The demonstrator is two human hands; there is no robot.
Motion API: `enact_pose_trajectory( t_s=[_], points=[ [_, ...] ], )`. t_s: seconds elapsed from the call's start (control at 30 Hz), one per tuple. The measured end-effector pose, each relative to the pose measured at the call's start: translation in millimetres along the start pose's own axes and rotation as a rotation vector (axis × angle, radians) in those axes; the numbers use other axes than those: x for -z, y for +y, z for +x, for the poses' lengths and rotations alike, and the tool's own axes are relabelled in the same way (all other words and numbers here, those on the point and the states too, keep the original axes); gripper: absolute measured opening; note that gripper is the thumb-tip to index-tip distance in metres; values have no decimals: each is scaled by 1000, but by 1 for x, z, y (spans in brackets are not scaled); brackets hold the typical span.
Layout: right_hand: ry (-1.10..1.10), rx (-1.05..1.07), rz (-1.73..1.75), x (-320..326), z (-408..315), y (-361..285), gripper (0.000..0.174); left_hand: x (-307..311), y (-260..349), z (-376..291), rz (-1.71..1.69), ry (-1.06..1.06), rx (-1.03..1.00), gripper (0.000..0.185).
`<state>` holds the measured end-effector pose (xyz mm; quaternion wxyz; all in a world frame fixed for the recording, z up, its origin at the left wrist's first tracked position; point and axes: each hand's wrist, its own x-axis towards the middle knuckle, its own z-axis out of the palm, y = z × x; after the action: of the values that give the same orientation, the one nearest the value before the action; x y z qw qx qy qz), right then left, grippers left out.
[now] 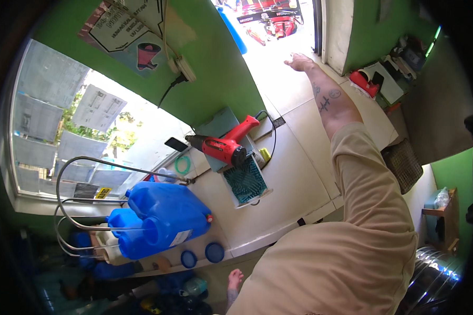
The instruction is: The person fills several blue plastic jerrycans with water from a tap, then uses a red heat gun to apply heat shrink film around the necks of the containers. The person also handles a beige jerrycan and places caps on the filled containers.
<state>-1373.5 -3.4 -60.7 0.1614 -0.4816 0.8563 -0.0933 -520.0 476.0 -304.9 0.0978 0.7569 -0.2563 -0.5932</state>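
Note:
My right arm reaches far across the white tiled counter. My right hand [300,62] is over its bright far end by the opening, fingers extended, nothing visible in them. Low beside my body hangs my left hand [235,277], small in view, its fingers loosely curled. A red heat gun [222,149] with a black nozzle rests on a grey-blue drawer box [220,118]. The pulled-out drawer [245,182] holds dark teal pieces, perhaps plastic seals. Blue plastic water jugs [169,212] stand at the left, below curved metal gooseneck spouts [69,169].
Two round blue caps [214,252] lie at the counter's front edge. A black phone [176,144] is by the window. A black cord [275,138] runs from the heat gun. Papers and a red object [364,83] sit at the right, above a woven basket [403,165].

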Motion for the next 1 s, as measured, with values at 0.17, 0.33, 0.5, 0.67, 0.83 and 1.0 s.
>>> enact_pose_trajectory(
  t_s=[0.17,0.33,0.5,0.67,0.83,1.0],
  points=[
    [110,32,29,8,17,-10,78,-5,-39,-9,49,126,58,32],
    [213,32,165,18,27,-13,77,-36,-15,9,48,-63,-180,37],
    [381,83,215,29,28,-18,75,-71,37,11,13,-101,-218,41],
    [572,120,278,41,36,-16,74,-80,63,-6,102,-30,-199,47],
    [616,149,239,54,54,-5,71,-68,38,-11,83,-18,-90,43],
    [473,133,248,42,71,-9,89,-62,-5,-13,-13,3,-62,40]
  ],
)
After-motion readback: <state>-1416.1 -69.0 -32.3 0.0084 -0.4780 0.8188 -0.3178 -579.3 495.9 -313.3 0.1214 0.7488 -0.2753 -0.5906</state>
